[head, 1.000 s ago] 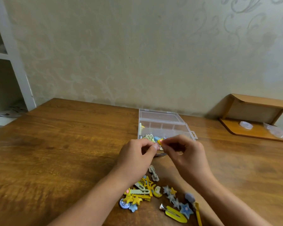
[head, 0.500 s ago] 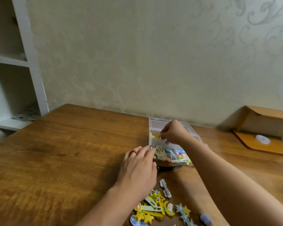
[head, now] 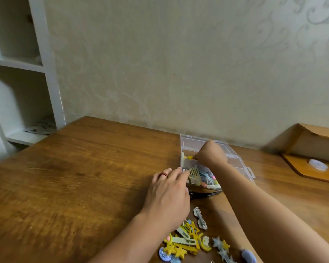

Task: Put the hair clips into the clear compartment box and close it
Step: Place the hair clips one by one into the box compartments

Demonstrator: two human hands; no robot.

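Since a moment ago the right hand (head: 211,153) has dipped lower into the clear compartment box (head: 235,164), fingers pinched on a yellow hair clip (head: 190,157) over a rear compartment, while the left hand (head: 168,188), fingers loose, steadies the box's near-left corner, loose hair clips (head: 190,238) piled on the bench (head: 84,177) nearer the person.

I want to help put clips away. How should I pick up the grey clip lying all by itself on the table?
Probably pinch the grey clip across its narrow middle, thumb on one long edge and finger on the other, coming straight down from above. It lies flat on the table, metal bar up, apart from the clip pile, so both long edges are free.
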